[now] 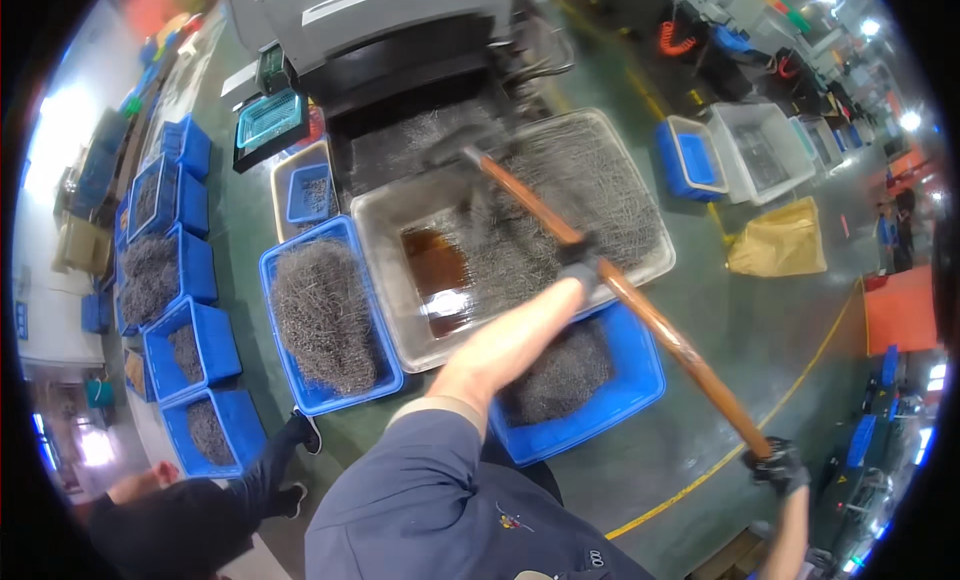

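Note:
A long wooden-handled tool (690, 355), like a hoe or rake, slants across the view. Its dark head is blurred, above the back edge of a large grey tub (390, 325) at the machine's front. My left hand (580, 265), in a dark glove, is closed around the middle of the handle. Farther down, at lower right, my right hand (778, 467), also dark-gloved, grips the handle's end. Tangled metal shavings (590, 190) fill the tub's right side and middle; brown liquid (432, 265) shows at its left. Whether the head touches the shavings cannot be made out.
Blue bins of shavings stand left of the tub (325, 320) and in front of it (640, 380). More blue bins (205, 345) line the left side. Another person (180, 525) is at lower left. A tan sack (780, 240) and a white bin (760, 150) lie right.

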`<act>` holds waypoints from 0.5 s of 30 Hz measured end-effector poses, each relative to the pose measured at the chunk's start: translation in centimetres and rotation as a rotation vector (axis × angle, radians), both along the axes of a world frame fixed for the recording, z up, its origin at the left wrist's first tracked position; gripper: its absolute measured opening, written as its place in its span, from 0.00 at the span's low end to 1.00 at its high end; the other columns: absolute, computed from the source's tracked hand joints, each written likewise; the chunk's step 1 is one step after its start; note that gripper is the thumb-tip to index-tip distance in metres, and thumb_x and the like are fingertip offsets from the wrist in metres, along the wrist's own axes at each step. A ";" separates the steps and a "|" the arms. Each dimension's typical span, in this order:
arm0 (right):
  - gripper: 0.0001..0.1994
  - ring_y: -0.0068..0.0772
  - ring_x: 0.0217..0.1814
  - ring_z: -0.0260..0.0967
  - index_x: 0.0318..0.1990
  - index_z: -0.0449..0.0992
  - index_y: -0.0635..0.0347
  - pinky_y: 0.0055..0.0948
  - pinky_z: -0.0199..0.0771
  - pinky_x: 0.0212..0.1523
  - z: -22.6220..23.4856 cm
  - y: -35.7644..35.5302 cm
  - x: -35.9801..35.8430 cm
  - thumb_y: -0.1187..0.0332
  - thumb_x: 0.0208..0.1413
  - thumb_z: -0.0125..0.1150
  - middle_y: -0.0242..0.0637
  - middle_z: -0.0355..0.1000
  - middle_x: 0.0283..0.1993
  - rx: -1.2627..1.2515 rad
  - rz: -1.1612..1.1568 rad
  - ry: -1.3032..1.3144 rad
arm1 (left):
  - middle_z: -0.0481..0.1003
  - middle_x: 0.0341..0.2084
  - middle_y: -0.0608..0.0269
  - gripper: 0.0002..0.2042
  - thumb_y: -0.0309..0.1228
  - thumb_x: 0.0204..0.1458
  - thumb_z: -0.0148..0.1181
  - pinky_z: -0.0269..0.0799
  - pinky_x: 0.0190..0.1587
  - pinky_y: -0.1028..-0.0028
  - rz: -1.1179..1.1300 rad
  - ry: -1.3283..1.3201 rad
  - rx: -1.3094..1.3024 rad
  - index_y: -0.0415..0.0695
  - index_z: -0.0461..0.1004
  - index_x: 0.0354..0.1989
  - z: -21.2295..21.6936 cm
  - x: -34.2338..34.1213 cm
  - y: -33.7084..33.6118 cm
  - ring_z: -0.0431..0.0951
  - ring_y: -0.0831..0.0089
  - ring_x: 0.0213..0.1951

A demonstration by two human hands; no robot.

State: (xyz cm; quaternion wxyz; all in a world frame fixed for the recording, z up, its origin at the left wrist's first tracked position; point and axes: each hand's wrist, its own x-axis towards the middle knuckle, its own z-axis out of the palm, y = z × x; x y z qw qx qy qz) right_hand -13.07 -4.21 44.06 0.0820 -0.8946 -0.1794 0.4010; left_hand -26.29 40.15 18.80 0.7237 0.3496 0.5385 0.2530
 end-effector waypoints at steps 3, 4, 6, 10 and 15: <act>0.15 0.22 0.20 0.66 0.37 0.72 0.63 0.23 0.67 0.18 -6.8 8.9 -6.8 0.63 0.45 0.66 0.33 0.69 0.25 0.323 -0.369 0.383 | 0.71 0.25 0.53 0.17 0.42 0.50 0.56 0.72 0.32 0.65 0.245 0.020 -0.047 0.39 0.69 0.36 -7.1 -4.0 10.3 0.74 0.63 0.29; 0.19 0.34 0.28 0.69 0.42 0.72 0.58 0.30 0.69 0.27 -10.2 11.2 -7.5 0.56 0.46 0.61 0.40 0.71 0.31 0.134 -0.002 0.152 | 0.70 0.22 0.54 0.16 0.41 0.50 0.56 0.72 0.28 0.64 0.165 0.064 -0.041 0.39 0.68 0.36 -7.7 -3.3 11.6 0.75 0.61 0.27; 0.21 0.51 0.41 0.70 0.45 0.71 0.53 0.41 0.70 0.40 -9.8 24.2 -12.9 0.49 0.50 0.54 0.52 0.71 0.41 -0.144 0.188 0.122 | 0.73 0.24 0.52 0.17 0.42 0.49 0.55 0.72 0.27 0.64 0.238 0.115 0.040 0.37 0.69 0.34 -12.4 -8.3 16.8 0.75 0.62 0.25; 0.22 0.51 0.36 0.71 0.39 0.71 0.60 0.40 0.71 0.36 -20.6 26.3 -13.0 0.49 0.49 0.55 0.51 0.73 0.32 0.345 0.421 -0.149 | 0.74 0.28 0.49 0.17 0.42 0.49 0.52 0.72 0.31 0.65 0.101 0.376 0.106 0.37 0.73 0.33 -13.6 -7.7 17.6 0.76 0.62 0.30; 0.22 0.39 0.27 0.73 0.40 0.70 0.61 0.35 0.71 0.31 -13.2 14.6 -9.5 0.50 0.48 0.57 0.44 0.73 0.24 -0.100 0.348 0.053 | 0.75 0.29 0.50 0.20 0.44 0.49 0.49 0.72 0.34 0.65 0.011 0.348 0.134 0.36 0.72 0.36 -10.8 -5.3 11.0 0.76 0.61 0.32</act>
